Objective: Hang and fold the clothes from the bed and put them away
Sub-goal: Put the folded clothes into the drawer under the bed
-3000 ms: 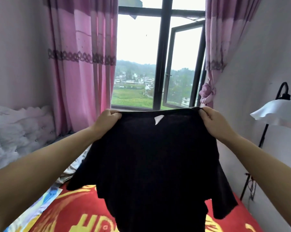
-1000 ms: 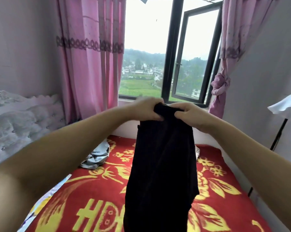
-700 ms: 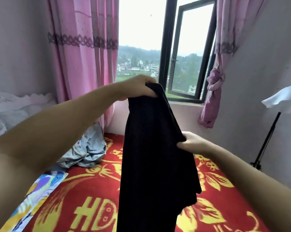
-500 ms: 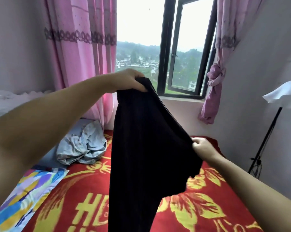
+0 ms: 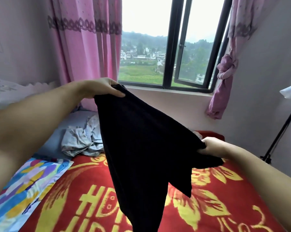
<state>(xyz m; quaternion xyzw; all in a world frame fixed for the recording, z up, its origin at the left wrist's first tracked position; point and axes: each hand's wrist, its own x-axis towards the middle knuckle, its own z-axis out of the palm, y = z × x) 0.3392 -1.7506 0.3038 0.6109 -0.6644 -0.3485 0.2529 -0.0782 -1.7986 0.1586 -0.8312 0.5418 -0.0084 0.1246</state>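
Bed (image 5: pixel 225 206) with red-and-yellow blanket, bounded by the window wall ahead and the wall at right. The left hand (image 5: pixel 101 88) pinches the upper end of a black shirt (image 5: pixel 141 148), held high; the right hand (image 5: pixel 213 146) grips its side edge lower, stretching it in the air above the blanket. A crumpled pale blue garment (image 5: pixel 81 138) lies by the pink curtain (image 5: pixel 84 47).

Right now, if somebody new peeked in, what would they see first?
First, the big black shirt in the middle, held up over the bed by the left hand at its top and the right hand pinching its side. Under it spreads the bright red and yellow blanket, and behind it pink curtains frame a window showing green hills.
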